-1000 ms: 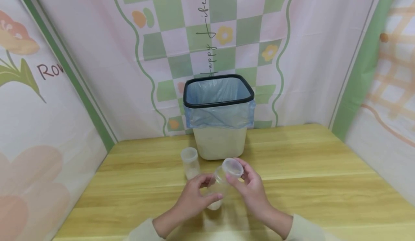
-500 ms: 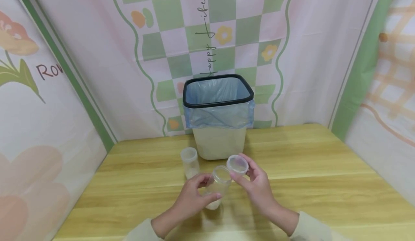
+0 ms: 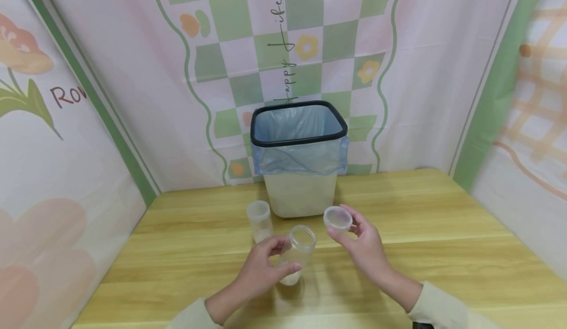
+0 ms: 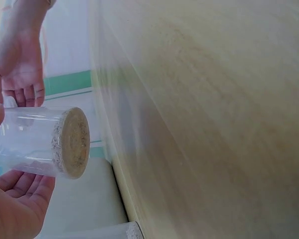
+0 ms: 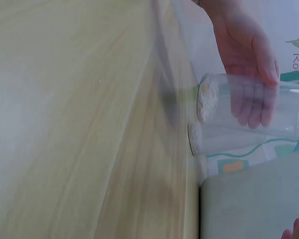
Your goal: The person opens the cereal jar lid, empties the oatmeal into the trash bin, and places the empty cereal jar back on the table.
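Note:
My left hand (image 3: 262, 269) grips a clear jar (image 3: 298, 251) round its side, with thumb and fingers on opposite sides. The jar's mouth is uncovered, and a pale layer shows at its bottom. Its underside faces the left wrist view, so the jar (image 4: 35, 137) is off the table, slightly tilted. Up and to the right, my right hand (image 3: 366, 248) pinches a translucent round lid (image 3: 338, 218) by its edge, apart from the jar. A second clear jar (image 3: 259, 221) with a whitish top stands upright just beyond my left fingers, also with pale stuff at its bottom.
A cream bin (image 3: 301, 194) with a black rim and a blue liner bag stands at the back of the wooden table (image 3: 425, 250). Printed curtains (image 3: 425, 73) hang behind and at both sides.
The lid has come off the jar's mouth; my right hand has carried it up and to the right. The left hand and its jar have barely moved.

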The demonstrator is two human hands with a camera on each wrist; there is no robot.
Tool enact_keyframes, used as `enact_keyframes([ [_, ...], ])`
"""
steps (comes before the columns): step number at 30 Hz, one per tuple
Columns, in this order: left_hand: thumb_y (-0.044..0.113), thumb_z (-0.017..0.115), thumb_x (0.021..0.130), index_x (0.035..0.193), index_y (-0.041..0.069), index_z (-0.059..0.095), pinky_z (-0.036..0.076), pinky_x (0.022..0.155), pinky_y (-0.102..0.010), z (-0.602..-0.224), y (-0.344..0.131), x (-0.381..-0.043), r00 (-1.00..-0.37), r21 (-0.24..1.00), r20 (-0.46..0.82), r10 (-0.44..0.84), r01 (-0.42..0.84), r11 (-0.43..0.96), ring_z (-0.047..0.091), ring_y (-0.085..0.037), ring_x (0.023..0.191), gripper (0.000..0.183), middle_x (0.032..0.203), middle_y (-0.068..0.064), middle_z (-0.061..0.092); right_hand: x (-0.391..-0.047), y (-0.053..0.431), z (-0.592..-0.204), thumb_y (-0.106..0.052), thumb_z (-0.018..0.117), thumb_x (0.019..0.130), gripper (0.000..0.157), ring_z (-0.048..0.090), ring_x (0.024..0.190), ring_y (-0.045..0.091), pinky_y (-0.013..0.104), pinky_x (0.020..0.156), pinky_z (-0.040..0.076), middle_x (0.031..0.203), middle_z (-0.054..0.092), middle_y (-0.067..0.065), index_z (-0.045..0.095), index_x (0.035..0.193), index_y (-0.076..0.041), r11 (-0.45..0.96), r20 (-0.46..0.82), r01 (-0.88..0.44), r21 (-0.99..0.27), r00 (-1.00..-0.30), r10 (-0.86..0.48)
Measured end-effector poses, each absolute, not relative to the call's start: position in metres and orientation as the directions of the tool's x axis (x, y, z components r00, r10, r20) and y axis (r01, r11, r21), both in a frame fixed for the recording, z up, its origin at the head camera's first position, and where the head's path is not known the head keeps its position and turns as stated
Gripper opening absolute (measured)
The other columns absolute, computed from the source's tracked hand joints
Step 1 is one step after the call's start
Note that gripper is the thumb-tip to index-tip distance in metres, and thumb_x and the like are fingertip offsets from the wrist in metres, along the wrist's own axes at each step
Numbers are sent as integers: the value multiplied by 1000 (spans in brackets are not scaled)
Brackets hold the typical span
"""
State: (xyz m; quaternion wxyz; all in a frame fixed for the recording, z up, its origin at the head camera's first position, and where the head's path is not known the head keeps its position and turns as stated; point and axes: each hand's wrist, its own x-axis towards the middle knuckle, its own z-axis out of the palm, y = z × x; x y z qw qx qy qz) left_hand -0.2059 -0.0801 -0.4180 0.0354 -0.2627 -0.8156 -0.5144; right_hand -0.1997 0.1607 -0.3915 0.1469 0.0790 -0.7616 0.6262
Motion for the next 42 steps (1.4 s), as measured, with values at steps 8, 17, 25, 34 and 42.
enact_keyframes([
  [8,29,82,78,116,2,64,51,92,-31,-420,-80,-207,-865,835,320,387,450,317,62,-31,101,49,108,-10,65,-206,177,-390,-15,77,85,65,53,107,32,25,71,51,127,56,19,46,139,2,327,286,-240,-914,-953,102],
  [17,26,83,77,115,3,64,51,92,-36,-420,-80,-207,-867,848,309,390,437,299,62,-27,101,48,106,-8,66,-216,195,-390,-24,77,85,67,53,109,35,40,85,47,126,56,21,46,139,1,459,306,-229,-859,-947,101],
  [25,26,82,78,116,5,65,50,93,-34,-421,-81,-208,-874,863,280,397,410,294,62,-30,103,47,106,-1,66,-223,208,-392,-25,79,83,70,53,111,38,53,95,40,121,58,25,46,136,7,526,322,-247,-814,-945,56],
  [34,23,82,78,119,0,62,49,96,-41,-423,-82,-210,-881,892,233,411,362,269,62,-28,107,52,111,-8,65,-233,222,-393,-28,80,81,70,54,110,40,58,93,42,119,59,27,50,132,9,623,339,-257,-739,-941,14],
  [42,22,83,78,117,2,63,49,96,-40,-426,-81,-210,-888,911,209,411,329,247,61,-27,109,49,112,-9,65,-242,235,-390,-27,80,81,67,58,102,41,56,81,49,117,59,28,52,129,10,726,329,-264,-635,-943,-55],
])
